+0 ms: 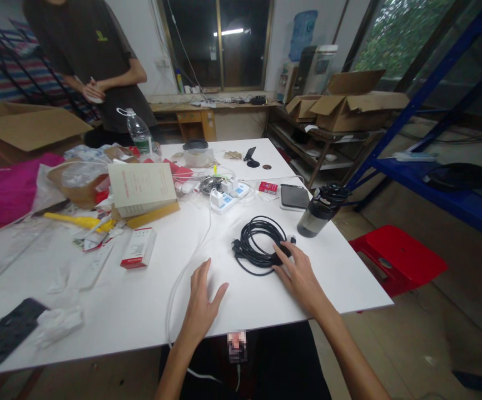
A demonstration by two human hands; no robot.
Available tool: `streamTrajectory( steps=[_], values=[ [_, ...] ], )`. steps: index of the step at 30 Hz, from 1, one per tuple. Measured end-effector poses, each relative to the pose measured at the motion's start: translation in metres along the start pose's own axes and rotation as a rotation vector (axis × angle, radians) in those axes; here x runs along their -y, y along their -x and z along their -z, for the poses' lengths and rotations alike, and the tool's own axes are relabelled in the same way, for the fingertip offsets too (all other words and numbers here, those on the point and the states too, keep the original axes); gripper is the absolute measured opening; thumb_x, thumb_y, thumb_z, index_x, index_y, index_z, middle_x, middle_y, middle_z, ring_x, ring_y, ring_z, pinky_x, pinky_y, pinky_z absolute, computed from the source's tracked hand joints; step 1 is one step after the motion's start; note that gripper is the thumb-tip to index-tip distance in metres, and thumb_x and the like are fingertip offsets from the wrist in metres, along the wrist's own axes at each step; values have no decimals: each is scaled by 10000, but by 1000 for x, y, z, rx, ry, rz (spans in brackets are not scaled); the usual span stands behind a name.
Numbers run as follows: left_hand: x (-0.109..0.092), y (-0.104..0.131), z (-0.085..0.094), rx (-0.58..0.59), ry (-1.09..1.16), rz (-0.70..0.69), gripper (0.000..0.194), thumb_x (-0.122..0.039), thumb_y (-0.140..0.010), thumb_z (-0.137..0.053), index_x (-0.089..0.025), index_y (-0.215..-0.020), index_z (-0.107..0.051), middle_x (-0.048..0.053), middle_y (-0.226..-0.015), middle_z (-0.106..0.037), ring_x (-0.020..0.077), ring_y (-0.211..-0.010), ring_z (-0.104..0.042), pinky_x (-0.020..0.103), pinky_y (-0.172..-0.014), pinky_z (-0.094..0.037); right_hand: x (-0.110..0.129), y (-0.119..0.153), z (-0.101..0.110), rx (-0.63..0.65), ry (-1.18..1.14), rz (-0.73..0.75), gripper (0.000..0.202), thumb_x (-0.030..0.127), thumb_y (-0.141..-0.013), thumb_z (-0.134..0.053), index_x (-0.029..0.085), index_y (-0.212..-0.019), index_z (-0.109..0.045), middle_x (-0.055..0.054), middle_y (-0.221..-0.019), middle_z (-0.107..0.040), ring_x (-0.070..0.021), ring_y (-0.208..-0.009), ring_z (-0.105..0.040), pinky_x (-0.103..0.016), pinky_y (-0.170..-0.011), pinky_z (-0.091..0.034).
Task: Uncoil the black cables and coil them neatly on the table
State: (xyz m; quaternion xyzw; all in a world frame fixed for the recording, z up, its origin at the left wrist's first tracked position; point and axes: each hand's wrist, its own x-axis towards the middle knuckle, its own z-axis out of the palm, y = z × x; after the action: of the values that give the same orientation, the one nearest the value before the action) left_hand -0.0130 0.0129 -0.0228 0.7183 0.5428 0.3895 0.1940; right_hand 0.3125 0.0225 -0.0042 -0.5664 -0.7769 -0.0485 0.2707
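A coiled black cable (249,247) lies flat on the white table (232,303), its plug ends at the left and upper right of the loops. My right hand (299,272) is at the coil's lower right side, with part of the bundle between thumb and fingers. To the left of the coil, my left hand (204,300) hovers over the table's front part, thumb and fingers apart and nothing in it. A white cord (182,266) runs past that hand from a white power strip (228,197). Right behind the coil stands a dark bottle (322,211).
A phone-like device (294,196) and a small red box (268,188) lie beyond the coil. Leftward are a red-and-white box (139,248), a cream box (143,189), and clutter. A red stool (397,258) stands right; another person (94,61) stands behind the table.
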Motion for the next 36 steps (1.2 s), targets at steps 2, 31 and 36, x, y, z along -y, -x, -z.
streamTrajectory(
  steps=[2,31,36],
  values=[
    [0,-1,0,-11,4,2,686,-388,-1066,-629,-312,-1672,-317,156,-1579,-508,334,-1489,-488,628,-1235,-437,-7,20,3,-74,-55,-81,677,374,-1090,-579,268,-1702,-308,-197,-1573,-488,-357,-1446,-509,-580,-1154,-511],
    [0,-8,0,52,-49,-117,308,-207,-1050,-549,-276,-1301,-714,102,-1359,-670,302,-1300,-617,532,-1130,-540,-16,68,12,-148,71,-351,262,265,-1042,-517,229,-1264,-651,-141,-1292,-696,-333,-1149,-659,-506,-913,-547],
    [1,-7,0,47,-51,-116,304,-207,-1051,-549,-274,-1297,-714,101,-1353,-671,300,-1292,-622,525,-1128,-541,-17,70,11,-152,74,-348,264,284,-1049,-517,226,-1266,-655,-132,-1290,-699,-328,-1146,-658,-495,-901,-540]
  ],
)
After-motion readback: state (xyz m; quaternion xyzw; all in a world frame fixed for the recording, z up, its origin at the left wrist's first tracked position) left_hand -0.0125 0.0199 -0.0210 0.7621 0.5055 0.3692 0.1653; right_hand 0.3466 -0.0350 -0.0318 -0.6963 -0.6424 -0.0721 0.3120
